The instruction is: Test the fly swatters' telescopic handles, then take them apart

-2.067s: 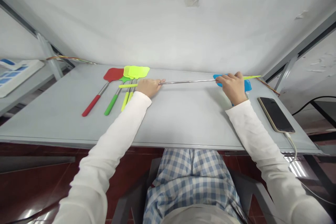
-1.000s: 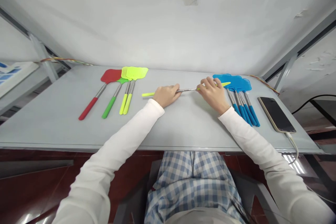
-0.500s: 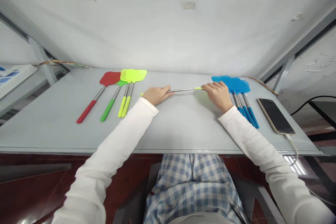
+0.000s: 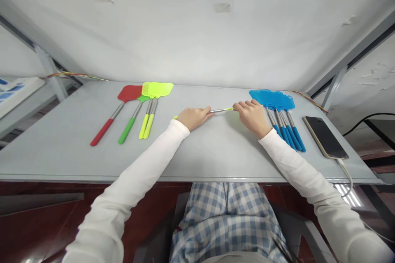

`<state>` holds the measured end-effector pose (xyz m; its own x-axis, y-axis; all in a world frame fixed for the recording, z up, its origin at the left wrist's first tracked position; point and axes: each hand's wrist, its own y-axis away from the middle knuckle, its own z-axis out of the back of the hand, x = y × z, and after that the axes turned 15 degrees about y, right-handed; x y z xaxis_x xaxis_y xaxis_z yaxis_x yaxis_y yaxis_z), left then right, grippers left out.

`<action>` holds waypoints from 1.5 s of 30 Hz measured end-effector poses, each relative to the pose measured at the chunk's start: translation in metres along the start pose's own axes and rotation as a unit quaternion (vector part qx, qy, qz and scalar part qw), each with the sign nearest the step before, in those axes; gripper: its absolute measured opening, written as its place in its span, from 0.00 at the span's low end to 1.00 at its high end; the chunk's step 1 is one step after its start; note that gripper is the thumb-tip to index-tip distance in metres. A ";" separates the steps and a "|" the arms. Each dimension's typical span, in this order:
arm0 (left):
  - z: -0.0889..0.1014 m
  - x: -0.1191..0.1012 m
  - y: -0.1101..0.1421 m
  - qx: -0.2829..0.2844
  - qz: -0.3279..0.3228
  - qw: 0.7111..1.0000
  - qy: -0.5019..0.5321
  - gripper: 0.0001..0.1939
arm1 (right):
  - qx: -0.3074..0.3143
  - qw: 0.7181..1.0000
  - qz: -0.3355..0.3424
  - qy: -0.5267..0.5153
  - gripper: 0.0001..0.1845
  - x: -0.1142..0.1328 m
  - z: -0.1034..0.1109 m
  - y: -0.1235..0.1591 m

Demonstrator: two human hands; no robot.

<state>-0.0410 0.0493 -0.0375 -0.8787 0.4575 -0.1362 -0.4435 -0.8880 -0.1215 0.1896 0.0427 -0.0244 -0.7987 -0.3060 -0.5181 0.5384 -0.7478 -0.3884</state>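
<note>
My left hand (image 4: 194, 118) and my right hand (image 4: 251, 117) grip one telescoping fly swatter from either side, its steel shaft (image 4: 220, 111) showing between them. Its yellow handle end (image 4: 175, 117) pokes out past my left hand, and my right fingers hide its head. To the left lie a red swatter (image 4: 128, 93), a green swatter (image 4: 127, 130) and two yellow-green swatters (image 4: 157, 88), side by side. Several blue swatters (image 4: 271, 98) lie just beyond my right hand, their heads overlapping.
All this lies on a pale grey table (image 4: 61, 156). A smartphone (image 4: 325, 137) with a white cable (image 4: 347, 176) lies at its right end. A white device (image 4: 18, 94) sits on a shelf at far left. A white surface overhangs the table's far side.
My hands have drawn closer together, and the steel shaft between them looks much shorter. The yellow handle end has moved right, and the swatter no longer spans the blue group.
</note>
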 end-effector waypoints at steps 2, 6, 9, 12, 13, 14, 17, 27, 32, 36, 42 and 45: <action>0.001 0.001 0.000 -0.017 0.001 1.000 0.012 0.24 | 0.012 1.000 0.002 -0.005 0.16 0.002 -0.001 0.000; 0.001 0.005 0.000 -0.057 0.005 0.998 0.032 0.25 | -0.008 1.000 0.011 -0.016 0.16 0.011 -0.002 -0.001; -0.002 0.002 0.000 -0.081 -0.014 0.996 0.046 0.24 | -0.012 1.000 0.021 -0.017 0.17 0.016 -0.002 -0.002; -0.007 -0.008 -0.002 -0.100 -0.060 0.992 0.042 0.23 | -0.013 0.999 0.026 -0.015 0.17 0.018 -0.002 -0.003; -0.009 -0.012 -0.003 -0.106 -0.075 0.991 0.035 0.23 | -0.015 0.999 0.023 -0.016 0.17 0.018 -0.002 -0.004; -0.011 -0.016 -0.004 -0.111 -0.087 0.990 0.027 0.22 | -0.017 0.999 0.019 -0.019 0.17 0.018 -0.003 -0.004; -0.017 -0.024 -0.008 -0.120 -0.109 0.987 0.013 0.21 | -0.017 0.999 0.007 -0.029 0.17 0.020 -0.004 -0.005; -0.013 -0.025 -0.005 -0.022 -0.042 0.999 0.024 0.26 | -0.064 0.997 0.030 -0.027 0.16 0.020 -0.008 -0.003; -0.005 -0.026 -0.006 -0.020 -0.049 0.999 0.006 0.24 | -0.074 0.997 0.019 -0.026 0.15 0.013 -0.008 -0.003; -0.001 -0.025 -0.006 -0.024 -0.049 0.998 0.007 0.25 | -0.083 0.996 0.013 -0.018 0.15 0.011 -0.005 -0.003; -0.001 -0.021 -0.004 -0.025 -0.048 0.998 0.023 0.25 | -0.111 0.994 0.011 -0.012 0.14 0.014 -0.007 -0.003; -0.002 -0.021 -0.004 -0.024 -0.040 0.998 0.043 0.23 | -0.125 0.992 0.010 -0.008 0.12 0.015 -0.009 -0.004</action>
<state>-0.0204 0.0431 -0.0359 -0.8218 0.5309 -0.2069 -0.5007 -0.8462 -0.1826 0.1774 0.0466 -0.0375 -0.7898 -0.3302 -0.5169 0.6029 -0.5731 -0.5550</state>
